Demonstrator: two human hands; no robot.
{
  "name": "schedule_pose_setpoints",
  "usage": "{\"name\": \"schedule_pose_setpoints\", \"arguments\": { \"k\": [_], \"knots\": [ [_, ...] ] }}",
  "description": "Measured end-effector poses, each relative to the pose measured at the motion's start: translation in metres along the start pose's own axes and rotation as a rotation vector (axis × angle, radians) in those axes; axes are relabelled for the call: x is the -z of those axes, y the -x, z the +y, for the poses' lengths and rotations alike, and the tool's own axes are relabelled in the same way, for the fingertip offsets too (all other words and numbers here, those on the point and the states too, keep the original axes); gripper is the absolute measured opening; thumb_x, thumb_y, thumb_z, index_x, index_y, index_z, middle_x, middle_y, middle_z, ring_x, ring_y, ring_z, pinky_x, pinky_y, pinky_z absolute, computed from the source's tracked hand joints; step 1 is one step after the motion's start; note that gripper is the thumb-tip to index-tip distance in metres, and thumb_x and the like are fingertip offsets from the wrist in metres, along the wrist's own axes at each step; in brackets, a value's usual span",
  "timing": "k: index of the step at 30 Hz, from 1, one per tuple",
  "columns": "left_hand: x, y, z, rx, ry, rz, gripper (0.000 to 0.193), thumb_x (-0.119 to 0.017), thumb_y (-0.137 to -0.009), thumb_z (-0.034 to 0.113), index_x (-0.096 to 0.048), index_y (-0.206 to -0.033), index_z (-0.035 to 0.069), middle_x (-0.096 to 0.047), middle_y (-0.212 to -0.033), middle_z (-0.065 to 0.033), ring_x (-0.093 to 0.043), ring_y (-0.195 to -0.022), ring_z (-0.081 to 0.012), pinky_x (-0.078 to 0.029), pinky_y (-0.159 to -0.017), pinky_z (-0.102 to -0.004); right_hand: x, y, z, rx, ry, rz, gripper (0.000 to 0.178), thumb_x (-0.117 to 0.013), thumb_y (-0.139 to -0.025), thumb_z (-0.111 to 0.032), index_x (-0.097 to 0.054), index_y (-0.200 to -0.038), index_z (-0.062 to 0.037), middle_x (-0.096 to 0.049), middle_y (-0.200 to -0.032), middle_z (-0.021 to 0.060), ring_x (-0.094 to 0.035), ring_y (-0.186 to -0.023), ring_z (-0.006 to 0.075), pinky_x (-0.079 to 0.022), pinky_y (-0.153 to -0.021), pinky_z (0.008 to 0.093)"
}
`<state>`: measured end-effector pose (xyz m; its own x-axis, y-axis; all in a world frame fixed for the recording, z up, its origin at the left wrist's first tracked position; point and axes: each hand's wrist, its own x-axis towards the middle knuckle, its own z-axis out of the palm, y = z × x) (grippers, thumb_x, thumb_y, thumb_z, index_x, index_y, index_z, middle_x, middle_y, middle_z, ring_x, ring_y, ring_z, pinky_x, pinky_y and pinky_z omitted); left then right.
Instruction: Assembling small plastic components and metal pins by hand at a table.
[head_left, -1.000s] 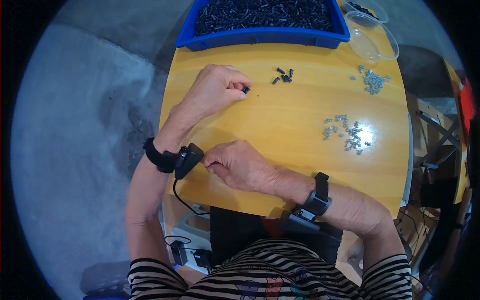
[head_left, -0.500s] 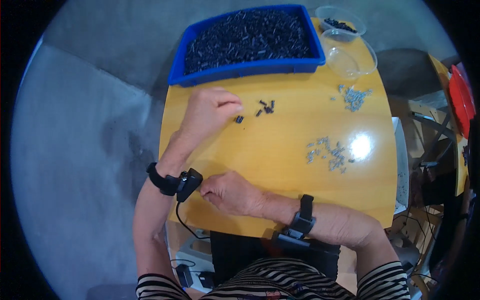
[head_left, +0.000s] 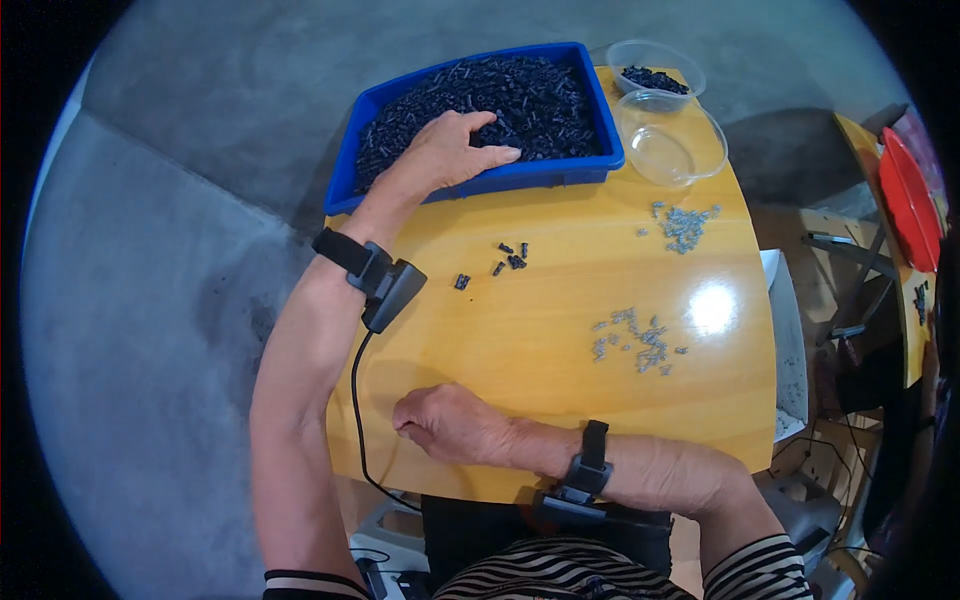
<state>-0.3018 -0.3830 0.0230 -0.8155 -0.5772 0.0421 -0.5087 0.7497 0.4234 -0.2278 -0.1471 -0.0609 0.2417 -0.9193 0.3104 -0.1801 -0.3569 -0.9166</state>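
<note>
My left hand (head_left: pixel 447 152) reaches over the near side of a blue tray (head_left: pixel 475 184) heaped with small black cylindrical pieces (head_left: pixel 545 105). Its thumb and forefinger are stretched apart, and nothing shows between them. The other fingers are partly hidden. Closer to me, my right hand (head_left: pixel 450 424) rests curled over the tabletop near its front edge. Whatever its fingers may hold is hidden. Between the tray and my right hand lie several loose black pieces (head_left: pixel 515 260), with a small group (head_left: pixel 461 282) a little apart on their left.
Two piles of small silvery pieces, a far one (head_left: pixel 686 228) and a nearer one (head_left: pixel 645 345), lie on the right of the yellow table (head_left: pixel 560 410). Behind stand a clear tub (head_left: pixel 700 170) and another clear tub (head_left: pixel 697 72) holding black pieces. A cable (head_left: pixel 357 400) hangs from my left wrist device.
My left hand has moved from the tabletop up and away to the tray, and its fingers have gone from pinched to spread. My right hand stays curled near the front edge.
</note>
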Motion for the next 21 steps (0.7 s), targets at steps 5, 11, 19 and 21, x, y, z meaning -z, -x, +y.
{"name": "schedule_pose_setpoints", "arguments": {
  "k": [5, 11, 19, 21],
  "knots": [
    [-0.009, -0.009, 0.003, 0.031, -0.140, 0.032, 0.073, -0.077, -0.067, 0.041, -0.054, -0.127, 0.006, -0.052, -0.120, -0.0204, -0.050, -0.114, -0.0325, -0.044, -0.093, -0.0397, -0.001, 0.001, 0.000, -0.025, -0.013, -0.038, 0.005, -0.060, -0.077, -0.002, -0.058, -0.081, -0.0002, -0.061, -0.078, 0.0161, -0.061, -0.076, 0.0342, -0.049, -0.068, 0.0396],
    [-0.013, -0.019, -0.020, -0.043, -0.123, 0.158, 0.044, -0.077, -0.068, 0.023, -0.067, -0.108, 0.009, -0.063, -0.095, -0.0155, -0.060, -0.092, -0.0307, -0.047, -0.082, -0.0400, -0.001, 0.002, 0.001, -0.007, -0.024, -0.015, 0.003, -0.058, -0.077, -0.001, -0.057, -0.079, 0.0004, -0.060, -0.077, 0.0166, -0.061, -0.075, 0.0347, -0.049, -0.068, 0.0402],
    [-0.019, -0.040, -0.012, -0.365, -0.083, 0.353, 0.042, -0.070, -0.075, 0.034, -0.066, -0.112, 0.015, -0.057, -0.119, -0.0140, -0.048, -0.113, -0.0323, -0.039, -0.096, -0.0433, -0.001, 0.000, 0.001, -0.006, -0.002, -0.038, 0.002, -0.057, -0.078, -0.001, -0.056, -0.079, 0.0009, -0.059, -0.075, 0.0163, -0.060, -0.073, 0.0340, -0.048, -0.066, 0.0401],
    [-0.031, -0.041, -0.006, -0.372, -0.152, 0.321, 0.045, -0.069, -0.076, 0.036, -0.064, -0.115, 0.014, -0.055, -0.121, -0.0132, -0.046, -0.116, -0.0314, -0.038, -0.098, -0.0428, -0.002, 0.001, 0.001, 0.005, -0.033, -0.022, 0.003, -0.057, -0.079, -0.001, -0.056, -0.078, 0.0010, -0.059, -0.074, 0.0161, -0.060, -0.072, 0.0338, -0.048, -0.066, 0.0399]
  ]
}}
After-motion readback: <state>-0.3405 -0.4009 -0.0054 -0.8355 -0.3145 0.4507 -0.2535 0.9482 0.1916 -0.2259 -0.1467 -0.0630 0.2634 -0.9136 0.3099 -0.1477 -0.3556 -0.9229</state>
